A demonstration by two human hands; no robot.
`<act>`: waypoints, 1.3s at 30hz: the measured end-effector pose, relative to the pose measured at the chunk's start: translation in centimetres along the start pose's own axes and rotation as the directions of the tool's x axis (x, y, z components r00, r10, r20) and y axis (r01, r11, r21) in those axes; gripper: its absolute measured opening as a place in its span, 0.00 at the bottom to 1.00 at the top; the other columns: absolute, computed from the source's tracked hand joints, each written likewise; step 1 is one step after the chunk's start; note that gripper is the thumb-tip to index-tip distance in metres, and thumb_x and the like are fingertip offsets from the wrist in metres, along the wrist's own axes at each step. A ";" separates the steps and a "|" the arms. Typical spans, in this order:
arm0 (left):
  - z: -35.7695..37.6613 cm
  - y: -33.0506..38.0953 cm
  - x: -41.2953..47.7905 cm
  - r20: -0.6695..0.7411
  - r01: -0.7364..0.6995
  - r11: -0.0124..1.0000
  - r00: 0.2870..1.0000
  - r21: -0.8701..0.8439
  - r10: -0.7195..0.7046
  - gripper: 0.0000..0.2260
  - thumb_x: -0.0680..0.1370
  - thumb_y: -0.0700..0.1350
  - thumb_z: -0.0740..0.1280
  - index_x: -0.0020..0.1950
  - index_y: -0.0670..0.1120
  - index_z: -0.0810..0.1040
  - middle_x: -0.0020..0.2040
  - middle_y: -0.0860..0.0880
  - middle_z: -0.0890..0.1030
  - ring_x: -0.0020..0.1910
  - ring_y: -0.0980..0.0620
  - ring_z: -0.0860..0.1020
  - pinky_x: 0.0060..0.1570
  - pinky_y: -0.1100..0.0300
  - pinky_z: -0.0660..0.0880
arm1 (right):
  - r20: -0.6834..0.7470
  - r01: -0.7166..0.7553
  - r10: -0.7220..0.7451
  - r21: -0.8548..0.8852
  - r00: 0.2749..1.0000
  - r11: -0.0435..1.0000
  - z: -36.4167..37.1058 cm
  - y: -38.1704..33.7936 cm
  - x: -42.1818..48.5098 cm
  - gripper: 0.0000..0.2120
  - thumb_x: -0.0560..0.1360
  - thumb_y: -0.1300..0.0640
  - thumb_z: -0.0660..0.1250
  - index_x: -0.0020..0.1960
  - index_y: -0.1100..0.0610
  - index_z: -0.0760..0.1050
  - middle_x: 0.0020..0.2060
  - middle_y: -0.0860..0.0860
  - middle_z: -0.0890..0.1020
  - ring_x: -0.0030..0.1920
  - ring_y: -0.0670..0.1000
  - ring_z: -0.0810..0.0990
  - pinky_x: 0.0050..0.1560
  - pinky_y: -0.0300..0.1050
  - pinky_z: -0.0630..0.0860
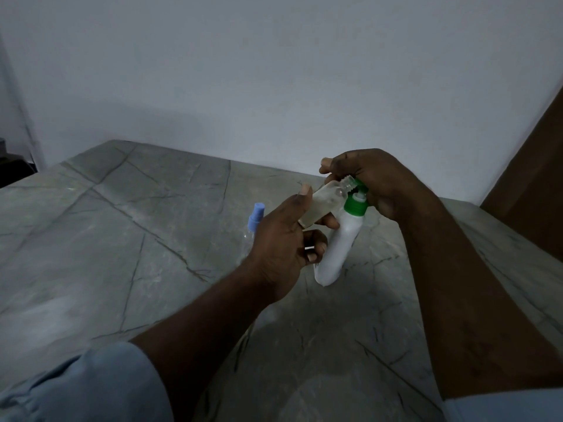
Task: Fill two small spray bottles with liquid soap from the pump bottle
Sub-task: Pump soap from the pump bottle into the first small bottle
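My left hand (283, 239) pinches the small uncapped spray bottle (323, 202), tilted and holding some pale liquid. Its open neck is at the green spout of the white pump bottle (341, 239), which stands on the marble surface (122, 239) with my right hand (374, 181) curled over its pump head. I judge I am mid-filling this one. Next comes a steady press with neck kept under spout, while the blue-capped spray bottle (254, 220) stands just behind my left hand.

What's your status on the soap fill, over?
Left hand holds uncapped spray bottle tilted, neck at green pump top. Right hand grips head of pump bottle. Blue-capped spray bottle stands behind left hand, clear of the work.
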State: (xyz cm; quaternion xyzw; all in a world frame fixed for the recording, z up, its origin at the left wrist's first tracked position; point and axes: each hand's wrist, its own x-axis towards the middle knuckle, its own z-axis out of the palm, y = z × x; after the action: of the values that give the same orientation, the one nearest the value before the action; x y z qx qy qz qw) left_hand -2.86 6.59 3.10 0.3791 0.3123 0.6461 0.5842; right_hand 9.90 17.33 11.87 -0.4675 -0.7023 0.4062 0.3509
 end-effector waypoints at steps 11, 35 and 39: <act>-0.4 -0.1 0.1 -0.029 0.061 0.996 0.998 -0.058 -0.062 0.20 0.80 0.56 0.63 0.59 0.42 0.80 0.41 0.43 0.81 0.28 0.51 0.72 0.28 0.62 0.72 | -0.005 -0.049 0.049 -0.028 0.999 0.998 0.6 0.5 0.0 0.07 0.74 0.60 0.70 0.48 0.56 0.86 0.53 0.51 0.87 0.58 0.59 0.84 0.62 0.59 0.80; -0.7 -0.5 0.4 0.021 0.025 0.999 0.999 -0.032 -0.025 0.23 0.71 0.60 0.66 0.56 0.43 0.80 0.43 0.43 0.81 0.29 0.50 0.72 0.30 0.61 0.70 | 0.007 -0.009 0.010 -0.021 1.000 1.000 0.4 0.8 0.3 0.05 0.74 0.61 0.72 0.46 0.55 0.87 0.46 0.51 0.88 0.52 0.58 0.85 0.60 0.60 0.80; -0.6 -0.4 0.4 0.031 0.005 0.999 0.999 -0.037 -0.004 0.26 0.73 0.59 0.65 0.61 0.41 0.79 0.43 0.43 0.80 0.28 0.51 0.72 0.27 0.61 0.71 | -0.007 0.059 -0.060 -0.016 0.998 0.998 0.2 0.3 -0.1 0.05 0.70 0.54 0.75 0.43 0.56 0.86 0.48 0.51 0.88 0.55 0.57 0.85 0.61 0.58 0.81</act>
State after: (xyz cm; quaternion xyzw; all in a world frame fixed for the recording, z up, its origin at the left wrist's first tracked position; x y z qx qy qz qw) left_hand -3.19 7.04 2.50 0.3774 0.2919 0.6444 0.5975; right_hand 9.88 17.26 11.54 -0.4508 -0.7178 0.3881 0.3618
